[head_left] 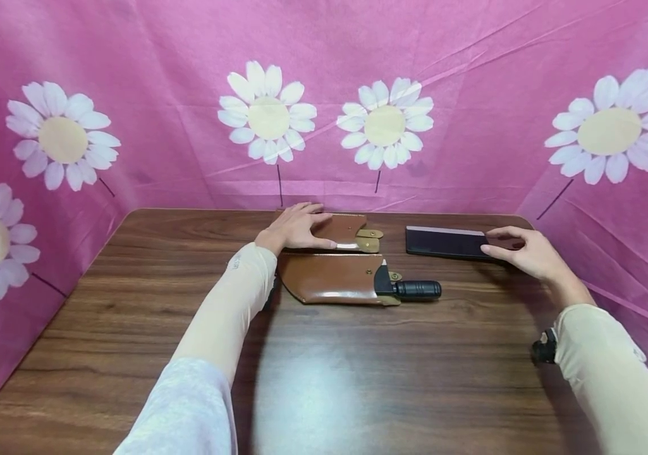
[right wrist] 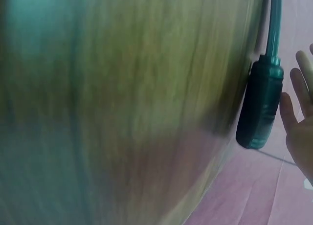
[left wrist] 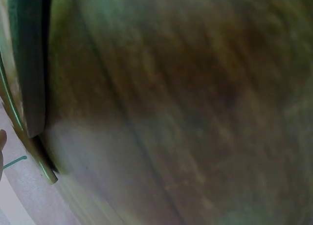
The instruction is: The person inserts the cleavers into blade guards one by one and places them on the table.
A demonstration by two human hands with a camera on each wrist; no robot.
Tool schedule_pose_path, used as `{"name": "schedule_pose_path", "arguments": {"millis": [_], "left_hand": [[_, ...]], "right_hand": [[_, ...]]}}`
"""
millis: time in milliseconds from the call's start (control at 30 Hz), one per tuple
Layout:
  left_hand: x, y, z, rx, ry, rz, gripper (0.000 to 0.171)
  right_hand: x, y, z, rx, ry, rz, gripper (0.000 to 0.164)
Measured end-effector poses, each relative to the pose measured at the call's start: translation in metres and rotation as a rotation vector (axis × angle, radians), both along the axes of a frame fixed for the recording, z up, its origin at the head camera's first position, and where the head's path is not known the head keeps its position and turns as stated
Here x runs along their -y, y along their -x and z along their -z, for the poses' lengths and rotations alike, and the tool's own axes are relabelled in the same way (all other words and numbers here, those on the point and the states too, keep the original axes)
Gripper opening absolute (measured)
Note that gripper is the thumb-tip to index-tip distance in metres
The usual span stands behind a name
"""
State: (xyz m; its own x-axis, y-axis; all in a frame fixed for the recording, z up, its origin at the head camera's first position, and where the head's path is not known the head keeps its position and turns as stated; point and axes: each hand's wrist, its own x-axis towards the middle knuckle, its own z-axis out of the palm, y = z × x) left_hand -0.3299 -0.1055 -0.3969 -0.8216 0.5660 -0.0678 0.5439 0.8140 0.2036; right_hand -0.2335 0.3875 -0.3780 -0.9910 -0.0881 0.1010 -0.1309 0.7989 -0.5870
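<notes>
In the head view, my left hand (head_left: pixel 295 229) rests on the upper brown leather sheath (head_left: pixel 349 224), its fingers fairly straight and covering the sheath's left part. Just below lies a second, larger leather sheath (head_left: pixel 329 278) with a black-handled cleaver in it; the handle (head_left: pixel 417 290) points right. At the right, a dark-bladed cleaver (head_left: pixel 443 243) lies flat, its blade edge pale along the far side. My right hand (head_left: pixel 528 249) is over its brown handle, thumb and forefinger apart on either side. The right wrist view shows the fingers (right wrist: pixel 303 83) extended and spread, beyond the black handle (right wrist: pixel 260 105).
Pink cloth (head_left: pixel 324 38) with daisies stands round the back and sides of the wooden table (head_left: pixel 386 379). Both sheaths have small tan snap straps (head_left: pixel 372 234) at their right ends. In the left wrist view, overlapping edges of the sheaths (left wrist: pixel 29 73) show at the left.
</notes>
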Motion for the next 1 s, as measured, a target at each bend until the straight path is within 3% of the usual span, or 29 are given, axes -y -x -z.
{"name": "schedule_pose_path", "arguments": {"millis": [300, 433, 567, 767, 1000], "left_hand": [[0.004, 0.006, -0.008, 0.071, 0.034, -0.028, 0.095], [0.005, 0.008, -0.01, 0.059, 0.024, -0.015, 0.103], [0.005, 0.009, -0.008, 0.06, 0.023, -0.014, 0.107], [0.001, 0.01, -0.007, 0.069, 0.061, -0.013, 0.104], [-0.004, 0.005, 0.001, 0.067, 0.04, 0.001, 0.104]], "right_hand": [[-0.013, 0.009, -0.005, 0.059, -0.03, 0.044, 0.064], [-0.022, 0.011, -0.001, 0.064, -0.109, 0.021, 0.062], [-0.028, 0.014, 0.008, 0.051, -0.181, -0.009, 0.056], [-0.032, 0.013, 0.015, -0.007, -0.171, -0.035, 0.044], [-0.037, 0.006, 0.018, 0.031, -0.161, -0.043, 0.04]]}}
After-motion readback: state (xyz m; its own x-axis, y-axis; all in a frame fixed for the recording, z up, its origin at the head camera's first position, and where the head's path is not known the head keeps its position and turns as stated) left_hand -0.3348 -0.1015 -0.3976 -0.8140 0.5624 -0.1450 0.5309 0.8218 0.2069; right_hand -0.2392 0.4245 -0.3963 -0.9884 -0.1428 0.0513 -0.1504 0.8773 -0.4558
